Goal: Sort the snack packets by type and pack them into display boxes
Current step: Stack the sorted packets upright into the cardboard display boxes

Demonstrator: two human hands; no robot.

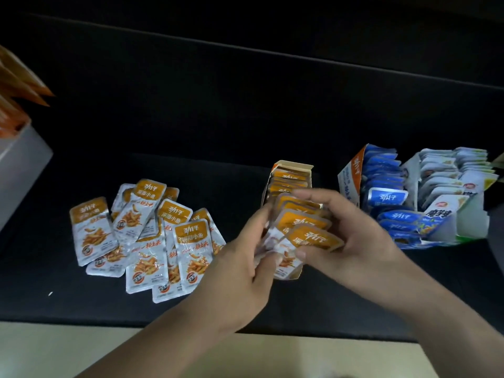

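Observation:
Several orange-topped snack packets lie loose in a heap on the black table, left of centre. An open orange display box stands in the middle with orange packets filed upright in it. My left hand and my right hand both grip a bunch of orange packets at the near end of that box. To the right stand a box of blue packets and a box of white-green packets, both full.
A white box with orange flaps stands at the left edge. The black table cover stretches far back. A pale floor strip runs along the near edge. A small white speck lies near the front left.

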